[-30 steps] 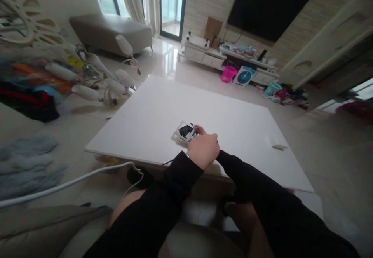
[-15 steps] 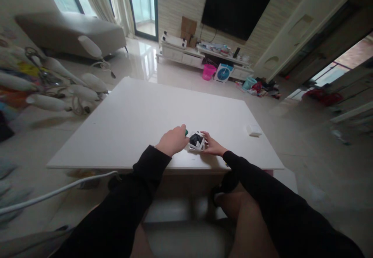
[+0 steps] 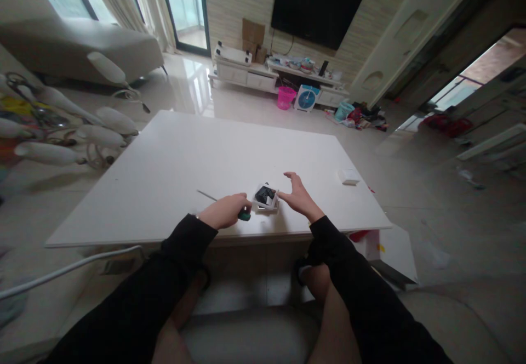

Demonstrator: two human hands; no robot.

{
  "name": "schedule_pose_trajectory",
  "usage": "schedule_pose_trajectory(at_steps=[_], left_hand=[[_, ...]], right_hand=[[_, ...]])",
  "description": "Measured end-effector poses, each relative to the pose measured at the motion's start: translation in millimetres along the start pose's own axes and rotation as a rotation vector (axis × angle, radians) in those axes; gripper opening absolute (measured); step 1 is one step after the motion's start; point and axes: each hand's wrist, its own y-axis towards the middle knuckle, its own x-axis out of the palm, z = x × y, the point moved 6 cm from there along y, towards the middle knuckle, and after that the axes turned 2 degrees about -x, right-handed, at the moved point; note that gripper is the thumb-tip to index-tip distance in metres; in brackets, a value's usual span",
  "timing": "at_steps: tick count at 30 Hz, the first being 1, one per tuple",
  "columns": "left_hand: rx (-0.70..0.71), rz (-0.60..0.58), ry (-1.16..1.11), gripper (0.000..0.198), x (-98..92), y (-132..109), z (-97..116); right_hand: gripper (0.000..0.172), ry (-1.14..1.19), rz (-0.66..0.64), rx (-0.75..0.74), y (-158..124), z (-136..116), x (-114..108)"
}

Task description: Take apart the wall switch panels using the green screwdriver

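My left hand (image 3: 227, 210) is closed round a screwdriver (image 3: 244, 215) with a green handle. Its thin metal shaft points away to the upper left, over the white table. Just right of that hand, a small white square frame or box (image 3: 267, 206) rests on the tabletop, with a black part (image 3: 264, 194) inside it whose kind I cannot make out. My right hand (image 3: 298, 197) is open at the box's right side, thumb and fingers spread apart. The thumb tip is close to the box's edge; whether it touches, I cannot tell.
The white table (image 3: 197, 155) spreads out before me, its near edge just below my hands. A small white box (image 3: 348, 176) stands toward its right edge. Lamp arms with white shades (image 3: 53, 153) lie at the left. A carton (image 3: 396, 249) stands beyond the right corner.
My right hand has opened and come away from the small white box. The screwdriver's shaft now shows, pointing left, and my left hand sits slightly lower and apart from the box. The view has shifted.
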Motion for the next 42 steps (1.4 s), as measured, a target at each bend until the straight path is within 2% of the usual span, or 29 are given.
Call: schedule_pose_trajectory(at_steps=[4,9,16,22,25,28,31,34,36,39,42], left_hand=[[0.054,-0.074,0.039,0.043,17.2,1.0,-4.5],[-0.055,-0.101,0.003,0.041,34.8,11.1,-23.2],[-0.114,-0.187,-0.094,0.027,46.1,12.5,-34.2],[-0.012,-0.145,-0.041,0.025,56.1,23.0,-41.5],[-0.014,-0.143,0.045,0.028,62.2,26.5,-45.7],[-0.070,-0.179,0.108,0.033,57.5,24.4,-46.2],[-0.155,-0.162,0.038,0.038,35.1,21.3,-41.2],[-0.216,0.001,-0.106,0.034,3.1,25.7,-27.6],[-0.306,0.092,-0.187,0.033,-9.0,33.6,-17.8],[-0.458,0.125,-0.173,0.045,-6.0,51.3,-3.7],[-0.484,0.080,-0.147,0.038,10.6,69.7,5.3]], right_hand=[[0.047,-0.087,-0.013,0.010,3.4,6.4,1.6],[0.032,-0.230,-0.114,0.026,10.3,16.4,3.8],[0.029,-0.365,-0.202,0.025,0.4,23.6,1.3],[0.031,-0.398,-0.240,0.025,-2.3,19.9,-1.7],[0.033,-0.416,-0.263,0.028,-2.2,16.5,-3.0],[0.034,-0.426,-0.302,0.034,-2.1,15.7,-3.5],[0.035,-0.440,-0.318,0.032,-1.5,16.0,-3.6],[0.035,-0.435,-0.348,0.051,-2.0,16.7,0.0],[0.039,-0.414,-0.378,0.066,-2.9,16.3,4.8],[0.054,-0.383,-0.392,0.055,-3.4,12.8,12.3],[0.058,-0.384,-0.400,0.035,-4.1,7.7,19.6]])
